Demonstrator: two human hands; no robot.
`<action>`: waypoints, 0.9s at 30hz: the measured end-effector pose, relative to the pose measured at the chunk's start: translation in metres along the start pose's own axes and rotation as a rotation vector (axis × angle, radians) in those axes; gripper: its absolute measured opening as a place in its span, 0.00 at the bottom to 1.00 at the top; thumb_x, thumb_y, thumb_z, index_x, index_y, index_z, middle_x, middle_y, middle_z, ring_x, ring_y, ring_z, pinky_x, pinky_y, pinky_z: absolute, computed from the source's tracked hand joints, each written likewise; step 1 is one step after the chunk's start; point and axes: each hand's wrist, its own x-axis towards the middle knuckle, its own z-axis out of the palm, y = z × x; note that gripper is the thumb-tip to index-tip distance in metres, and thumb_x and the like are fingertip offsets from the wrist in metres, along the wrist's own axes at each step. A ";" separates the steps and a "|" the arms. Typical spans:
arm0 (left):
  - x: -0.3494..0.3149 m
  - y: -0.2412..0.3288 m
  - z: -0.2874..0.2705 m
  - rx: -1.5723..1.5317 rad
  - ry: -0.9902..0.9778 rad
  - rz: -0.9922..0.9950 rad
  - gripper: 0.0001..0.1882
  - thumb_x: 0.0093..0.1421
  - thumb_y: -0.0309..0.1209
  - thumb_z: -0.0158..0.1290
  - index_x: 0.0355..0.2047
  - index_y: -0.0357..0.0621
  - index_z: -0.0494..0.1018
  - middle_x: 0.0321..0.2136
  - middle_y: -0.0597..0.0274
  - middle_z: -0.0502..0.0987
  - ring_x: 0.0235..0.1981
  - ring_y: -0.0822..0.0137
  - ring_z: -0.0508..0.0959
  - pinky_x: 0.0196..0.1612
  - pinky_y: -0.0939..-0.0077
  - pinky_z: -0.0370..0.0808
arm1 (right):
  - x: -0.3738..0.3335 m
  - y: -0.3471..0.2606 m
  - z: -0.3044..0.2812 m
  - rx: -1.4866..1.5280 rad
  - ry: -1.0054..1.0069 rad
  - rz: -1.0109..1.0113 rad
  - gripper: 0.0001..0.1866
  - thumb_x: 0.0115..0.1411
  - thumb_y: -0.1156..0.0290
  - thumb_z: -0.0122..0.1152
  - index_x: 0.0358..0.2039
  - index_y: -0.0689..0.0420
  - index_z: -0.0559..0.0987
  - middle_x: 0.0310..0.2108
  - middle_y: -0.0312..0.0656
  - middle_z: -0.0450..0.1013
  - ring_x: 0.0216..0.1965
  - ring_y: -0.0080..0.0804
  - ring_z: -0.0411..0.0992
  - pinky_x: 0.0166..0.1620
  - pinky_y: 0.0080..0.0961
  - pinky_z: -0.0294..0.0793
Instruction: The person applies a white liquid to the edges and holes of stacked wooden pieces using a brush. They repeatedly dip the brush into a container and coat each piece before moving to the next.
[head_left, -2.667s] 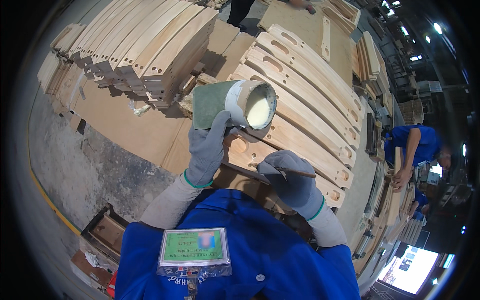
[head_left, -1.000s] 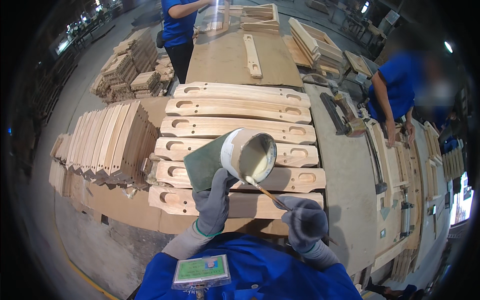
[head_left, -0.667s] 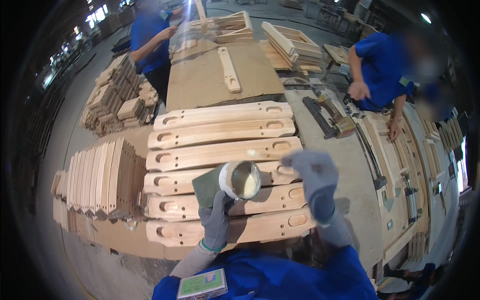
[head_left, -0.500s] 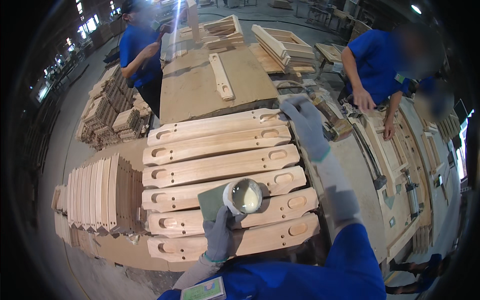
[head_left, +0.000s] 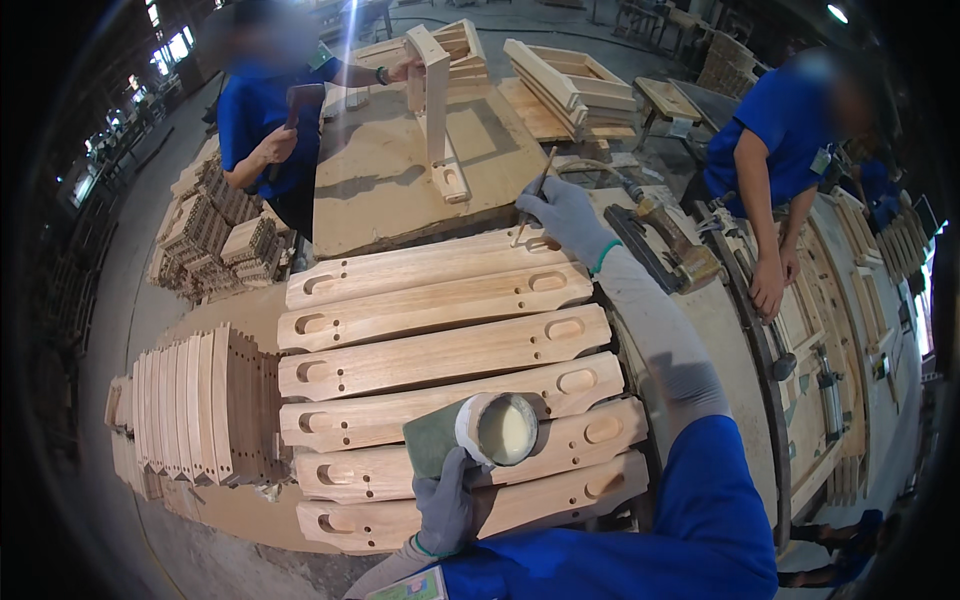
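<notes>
Reaching farther than half a second ago, the gloved right hand now stretches across the row of slotted wooden slats to the farthest one, fingers pinched shut on a thin brush stick whose tip meets a hole there. Low and near the body, the gloved left hand is wrapped tight around a green can of pale glue, tilted over the nearest slats

Dim workshop light, bright overhead glare, dark fisheye-bent rim.
</notes>
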 end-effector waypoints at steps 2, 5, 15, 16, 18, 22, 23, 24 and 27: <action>0.000 -0.001 -0.003 0.023 -0.038 0.002 0.11 0.63 0.25 0.46 0.45 0.33 0.68 0.35 0.56 0.77 0.34 0.68 0.78 0.36 0.76 0.76 | 0.002 0.002 0.003 0.034 -0.031 0.026 0.12 0.54 0.64 0.59 0.30 0.61 0.75 0.21 0.40 0.73 0.24 0.27 0.72 0.31 0.25 0.71; -0.001 -0.002 -0.006 -0.045 -0.016 -0.068 0.11 0.63 0.25 0.46 0.45 0.33 0.69 0.35 0.56 0.77 0.33 0.69 0.78 0.36 0.76 0.76 | 0.008 0.004 0.003 0.127 0.010 0.050 0.11 0.54 0.65 0.59 0.29 0.61 0.75 0.21 0.39 0.73 0.24 0.26 0.72 0.32 0.24 0.71; 0.005 -0.014 -0.023 0.115 -0.058 0.031 0.17 0.55 0.18 0.52 0.47 0.35 0.67 0.38 0.55 0.76 0.32 0.66 0.78 0.35 0.77 0.75 | 0.022 0.004 0.014 0.043 -0.011 -0.043 0.11 0.53 0.67 0.62 0.27 0.63 0.75 0.20 0.38 0.72 0.21 0.22 0.69 0.28 0.22 0.69; 0.004 -0.019 -0.027 0.231 -0.093 0.116 0.18 0.55 0.17 0.53 0.47 0.35 0.67 0.38 0.55 0.75 0.33 0.66 0.78 0.35 0.77 0.75 | 0.022 0.001 0.012 -0.048 0.018 -0.055 0.11 0.53 0.67 0.62 0.27 0.63 0.75 0.20 0.40 0.73 0.21 0.24 0.69 0.28 0.23 0.69; 0.003 -0.014 -0.021 0.569 -0.132 0.320 0.16 0.56 0.19 0.52 0.46 0.34 0.68 0.37 0.56 0.76 0.33 0.68 0.78 0.34 0.79 0.75 | 0.021 -0.004 0.010 -0.233 0.070 -0.074 0.12 0.54 0.65 0.61 0.27 0.63 0.75 0.20 0.43 0.73 0.21 0.28 0.70 0.28 0.25 0.69; 0.001 -0.004 -0.013 0.960 -0.167 0.531 0.11 0.61 0.24 0.49 0.43 0.34 0.69 0.34 0.58 0.77 0.33 0.71 0.78 0.33 0.82 0.75 | 0.014 -0.005 0.010 -0.215 0.036 -0.100 0.13 0.54 0.64 0.61 0.27 0.62 0.75 0.19 0.46 0.73 0.21 0.35 0.71 0.28 0.27 0.69; 0.000 -0.006 -0.015 0.870 -0.166 0.476 0.11 0.61 0.25 0.49 0.44 0.34 0.69 0.35 0.58 0.77 0.33 0.71 0.78 0.33 0.82 0.75 | 0.013 -0.004 0.012 -0.179 -0.007 -0.082 0.13 0.54 0.64 0.61 0.26 0.62 0.75 0.19 0.45 0.72 0.21 0.35 0.71 0.28 0.27 0.69; 0.000 -0.008 -0.017 0.778 -0.158 0.423 0.11 0.61 0.25 0.49 0.44 0.34 0.69 0.35 0.58 0.77 0.33 0.71 0.78 0.33 0.82 0.75 | 0.011 -0.003 0.013 -0.144 -0.052 -0.064 0.13 0.54 0.63 0.61 0.26 0.62 0.75 0.19 0.45 0.72 0.21 0.35 0.71 0.28 0.27 0.69; 0.000 -0.014 -0.022 0.571 -0.126 0.311 0.12 0.61 0.25 0.48 0.45 0.34 0.69 0.36 0.57 0.77 0.34 0.71 0.78 0.34 0.80 0.76 | 0.007 -0.004 0.015 -0.239 -0.049 -0.048 0.12 0.54 0.62 0.58 0.28 0.60 0.74 0.22 0.47 0.74 0.26 0.45 0.73 0.34 0.34 0.71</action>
